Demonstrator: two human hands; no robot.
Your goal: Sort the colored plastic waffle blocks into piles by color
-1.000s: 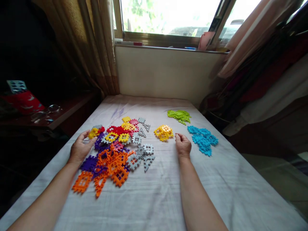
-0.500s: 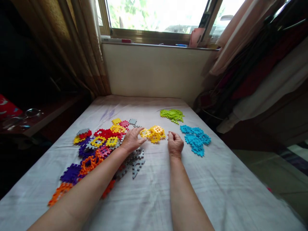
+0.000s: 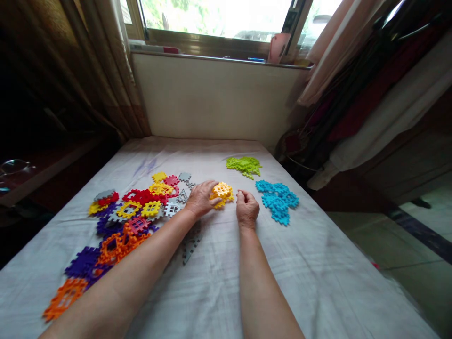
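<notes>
Left hand (image 3: 202, 198) half-open at left edge of yellow pieces (image 3: 223, 190), centre (can't tell if gripping). Right hand (image 3: 247, 211) curled just right, contents hidden. Blue pieces (image 3: 278, 201) right, green pieces (image 3: 244, 165) farther; gaps likely keep colours distinct.

Daylight comes from the window (image 3: 212, 21), whose glass is blown out to white, with only washed-out green near its left side. The wall (image 3: 212, 94) beneath is backlit and muted. Light falls softly over the sheet (image 3: 282, 278), leaving faint, soft-edged shadows; pale glare sits on the yellow pile (image 3: 223, 190). The far left sinks almost to black, swallowing much of the curtain (image 3: 106, 66), and the clothes (image 3: 367, 117) are dim. Wide-angle stretching slants the outer parts, and the orange piece (image 3: 67, 297) at lower left looks smeared.
</notes>
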